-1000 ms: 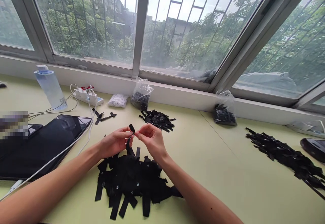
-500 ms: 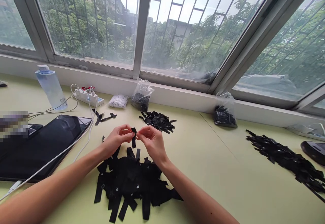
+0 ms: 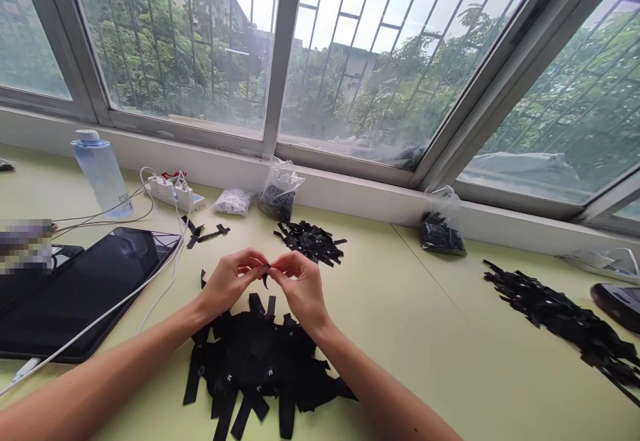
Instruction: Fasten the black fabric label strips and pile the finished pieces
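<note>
Pinched between the fingertips of both hands is a short black fabric strip (image 3: 266,281), its lower end curling down. My left hand (image 3: 237,278) is closed on it from the left, and my right hand (image 3: 300,288) from the right, the fingertips almost meeting. Most of the strip is hidden by the fingers. Under and in front of the hands lies a large heap of black fabric strips (image 3: 260,354), some with a small white M. Just beyond the hands is a smaller pile of black strips (image 3: 313,241).
At the left are a black tablet (image 3: 95,288) with a white cable, a water bottle (image 3: 103,174) and a power strip (image 3: 173,194). Clear bags of black pieces (image 3: 277,198) stand by the window wall. A long row of black strips (image 3: 560,311) lies at right.
The strip was hanging upright with both ends showing; now it is turned and folded between the fingertips, with less of it visible. Both hands stay in nearly the same place.
</note>
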The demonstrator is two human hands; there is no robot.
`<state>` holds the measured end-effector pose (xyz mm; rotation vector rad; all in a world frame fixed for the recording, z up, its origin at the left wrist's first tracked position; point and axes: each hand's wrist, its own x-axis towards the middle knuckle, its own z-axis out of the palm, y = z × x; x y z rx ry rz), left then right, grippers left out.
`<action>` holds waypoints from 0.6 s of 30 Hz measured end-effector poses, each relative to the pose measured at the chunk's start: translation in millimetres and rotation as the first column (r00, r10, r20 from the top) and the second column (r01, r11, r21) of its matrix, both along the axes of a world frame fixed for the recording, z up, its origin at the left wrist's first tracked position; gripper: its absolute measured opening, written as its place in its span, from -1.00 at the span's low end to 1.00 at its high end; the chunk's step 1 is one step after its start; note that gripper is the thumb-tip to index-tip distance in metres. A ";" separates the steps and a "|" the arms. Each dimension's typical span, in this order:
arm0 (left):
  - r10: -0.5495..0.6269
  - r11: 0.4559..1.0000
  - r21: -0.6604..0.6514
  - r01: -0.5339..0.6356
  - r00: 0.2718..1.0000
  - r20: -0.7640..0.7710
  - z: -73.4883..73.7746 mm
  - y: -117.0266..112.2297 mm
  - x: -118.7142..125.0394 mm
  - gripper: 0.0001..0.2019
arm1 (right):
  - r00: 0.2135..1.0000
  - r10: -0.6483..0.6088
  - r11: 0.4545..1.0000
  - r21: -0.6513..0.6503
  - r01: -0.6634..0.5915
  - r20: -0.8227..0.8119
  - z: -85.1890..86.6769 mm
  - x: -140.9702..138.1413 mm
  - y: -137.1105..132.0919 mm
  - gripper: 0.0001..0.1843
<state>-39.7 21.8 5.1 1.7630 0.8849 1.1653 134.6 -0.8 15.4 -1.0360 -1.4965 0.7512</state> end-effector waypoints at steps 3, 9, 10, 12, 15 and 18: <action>0.037 0.996 0.077 -0.033 0.998 -0.044 0.4 -0.3 -0.8 -0.88 | 0.996 -0.058 0.995 0.081 0.052 0.068 1.3 -2.0 -4.0 -0.94; 0.109 0.936 0.344 -0.074 0.990 -0.084 11.1 -6.0 -2.4 -0.90 | 0.972 -0.143 0.946 0.314 0.079 0.187 3.1 -1.3 -10.5 -0.84; 0.107 0.923 0.379 -0.070 0.991 -0.078 13.5 -7.4 -2.6 -0.90 | 0.967 -0.152 0.938 0.340 0.075 0.205 3.1 -1.0 -11.3 -0.82; 0.105 0.897 0.436 -0.064 0.992 -0.070 17.5 -10.5 -3.0 -0.90 | 0.960 -0.165 0.924 0.375 0.071 0.225 3.1 -1.1 -13.1 -0.77; 0.122 0.870 0.487 -0.072 0.990 -0.070 19.9 -14.5 -3.8 -0.89 | 0.958 -0.177 0.913 0.402 0.074 0.226 3.8 -2.5 -16.0 -0.72; 0.144 0.853 0.514 -0.088 0.987 -0.071 18.4 -15.9 -4.2 -0.89 | 0.958 -0.176 0.906 0.418 0.068 0.227 4.7 -3.6 -17.9 -0.72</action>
